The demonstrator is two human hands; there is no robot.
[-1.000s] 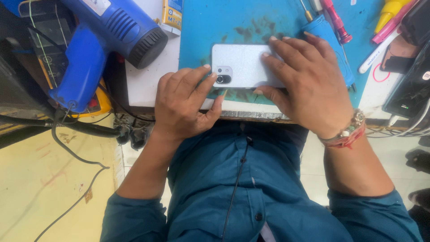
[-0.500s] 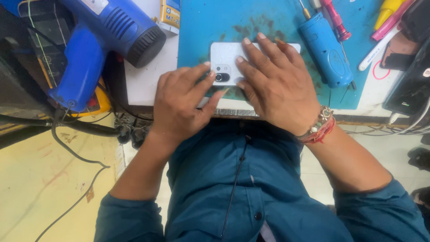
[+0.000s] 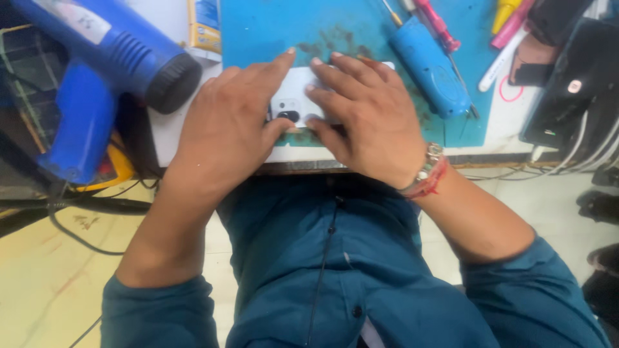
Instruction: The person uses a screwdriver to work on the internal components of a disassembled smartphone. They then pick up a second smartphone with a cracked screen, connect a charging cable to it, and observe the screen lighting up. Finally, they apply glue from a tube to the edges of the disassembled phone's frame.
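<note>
Both hands press a white phone (image 3: pixel 293 103), lying camera-side up on the teal mat (image 3: pixel 271 29) at the bench's near edge, left hand (image 3: pixel 225 132) and right hand (image 3: pixel 367 119) flat on it in no closed grip, apparently seating its back cover, which calls for even pressure.

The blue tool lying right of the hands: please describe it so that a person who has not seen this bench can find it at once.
Start at the teal work mat on the white bench. At its right side, just beyond the right hand, lies a stubby light-blue handheld tool, set slantwise. It is thicker and paler than the slim red-handled screwdriver beside it, and far smaller than the dark-blue heat gun at the left.
</note>
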